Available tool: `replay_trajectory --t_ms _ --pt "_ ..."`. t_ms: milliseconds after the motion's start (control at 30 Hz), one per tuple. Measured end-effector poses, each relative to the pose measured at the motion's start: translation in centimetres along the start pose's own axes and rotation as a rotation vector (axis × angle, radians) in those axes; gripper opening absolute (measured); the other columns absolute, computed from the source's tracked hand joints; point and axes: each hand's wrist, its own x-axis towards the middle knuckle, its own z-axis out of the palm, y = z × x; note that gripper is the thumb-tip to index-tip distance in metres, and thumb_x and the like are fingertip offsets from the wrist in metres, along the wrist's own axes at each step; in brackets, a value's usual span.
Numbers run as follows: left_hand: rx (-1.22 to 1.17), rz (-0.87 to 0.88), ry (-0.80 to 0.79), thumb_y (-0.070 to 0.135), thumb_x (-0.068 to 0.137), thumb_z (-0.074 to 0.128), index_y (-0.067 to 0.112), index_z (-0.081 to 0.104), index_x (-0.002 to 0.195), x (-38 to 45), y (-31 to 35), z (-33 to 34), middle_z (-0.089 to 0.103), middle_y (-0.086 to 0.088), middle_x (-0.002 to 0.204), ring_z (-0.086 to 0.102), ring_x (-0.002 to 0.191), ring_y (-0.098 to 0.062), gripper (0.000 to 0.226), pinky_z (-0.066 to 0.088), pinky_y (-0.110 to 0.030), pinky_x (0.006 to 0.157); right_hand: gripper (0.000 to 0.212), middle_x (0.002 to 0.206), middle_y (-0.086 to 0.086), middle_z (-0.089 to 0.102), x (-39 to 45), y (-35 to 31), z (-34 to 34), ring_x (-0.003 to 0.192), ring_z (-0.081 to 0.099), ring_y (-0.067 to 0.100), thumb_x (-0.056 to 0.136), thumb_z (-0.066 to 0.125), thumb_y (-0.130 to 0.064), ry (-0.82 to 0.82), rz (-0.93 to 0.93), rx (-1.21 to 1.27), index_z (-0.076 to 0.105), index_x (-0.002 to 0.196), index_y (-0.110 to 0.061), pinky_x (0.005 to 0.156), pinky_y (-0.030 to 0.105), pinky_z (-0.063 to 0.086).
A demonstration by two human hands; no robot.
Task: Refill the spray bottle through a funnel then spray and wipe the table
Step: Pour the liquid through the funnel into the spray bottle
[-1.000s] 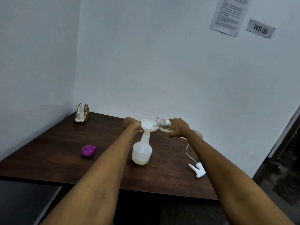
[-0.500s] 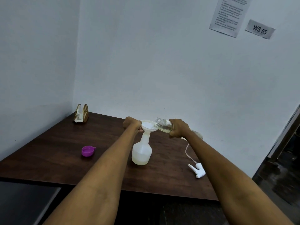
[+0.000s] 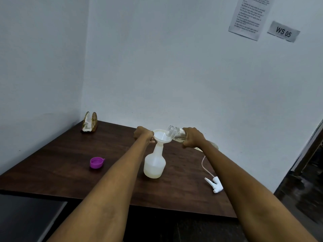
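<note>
Room: white walls meet in a corner behind a dark wooden table [image 3: 66, 165]; I see a printed sheet [image 3: 249, 16] and a tag reading "WS 05" [image 3: 283, 31] stuck to the wall at upper right.
Left hand [image 3: 144, 134]: its fingers [image 3: 151, 138] are curled against the left rim of the white funnel [image 3: 161, 136], and I read that as a pinch on the rim.
Right hand [image 3: 192, 137]: its fingers are wrapped round the base of a clear bottle [image 3: 176, 132], tipped nearly level, with its open mouth over the funnel's bowl.
Funnel: it sits in the neck of the spray bottle [image 3: 154, 163].
Spray bottle: translucent white, upright on the table between my forearms, with liquid low in its body.
Trigger head [image 3: 215, 184]: white, lying on the table to the right of the spray bottle, its thin tube curving away toward the wall.
Purple cap [image 3: 96, 162]: open side up, on the table well left of the spray bottle.
Napkin holder [image 3: 90, 122]: in the far left corner of the table, holding white paper.
</note>
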Motion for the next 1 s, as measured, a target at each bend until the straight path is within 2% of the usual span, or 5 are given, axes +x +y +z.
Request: replay_trajectory --t_ms 267,500,667,800,1000 --pt "0.019 0.003 -0.016 -0.007 0.088 0.059 -0.013 0.065 0.108 0.08 -0.35 -0.30 0.069 -0.025 0.094 0.050 0.042 -0.015 0.022 0.054 -0.026 0.050 0.034 0.083 -0.001 0.051 -0.09 0.20 -0.51 0.079 0.047 0.020 0.064 0.073 -0.017 -0.004 -0.015 -0.056 0.045 0.083 -0.014 0.060 0.025 0.033" --pt "0.016 -0.021 -0.032 -0.006 0.086 0.061 -0.013 0.066 0.106 0.09 -0.29 -0.36 0.051 -0.010 0.059 0.050 0.044 -0.013 0.021 0.049 -0.021 0.037 0.032 0.084 0.003 0.055 -0.10 0.23 -0.52 0.078 0.049 0.020 0.064 0.072 -0.017 0.006 -0.015 -0.029 0.045 0.081 -0.014 0.054 0.022 0.029" --pt "0.027 -0.008 -0.001 -0.005 0.087 0.061 -0.011 0.066 0.106 0.51 -0.19 0.18 0.065 -0.020 0.076 0.049 0.027 -0.010 0.021 0.052 -0.023 0.044 0.030 0.087 0.002 0.058 -0.11 0.43 -0.26 0.079 0.050 0.021 0.064 0.072 -0.017 0.000 0.004 -0.011 0.051 0.085 -0.013 0.063 0.026 0.035" --pt "0.021 -0.006 0.002 -0.003 0.088 0.062 -0.012 0.065 0.105 0.29 -0.10 0.23 0.069 -0.027 0.105 0.051 0.040 -0.015 0.020 0.053 -0.024 0.048 0.032 0.082 -0.001 0.053 -0.34 0.68 0.04 0.078 0.048 0.020 0.063 0.072 -0.015 -0.003 0.022 0.025 0.045 0.081 -0.015 0.062 0.026 0.034" --pt "0.016 -0.002 -0.010 -0.004 0.089 0.060 -0.013 0.064 0.108 0.11 -0.04 0.19 0.068 -0.028 0.109 0.050 0.045 -0.015 0.022 0.053 -0.024 0.047 0.033 0.087 0.001 0.056 -0.41 0.76 0.00 0.081 0.051 0.022 0.063 0.073 -0.016 -0.008 0.029 0.040 0.046 0.082 -0.016 0.064 0.027 0.036"
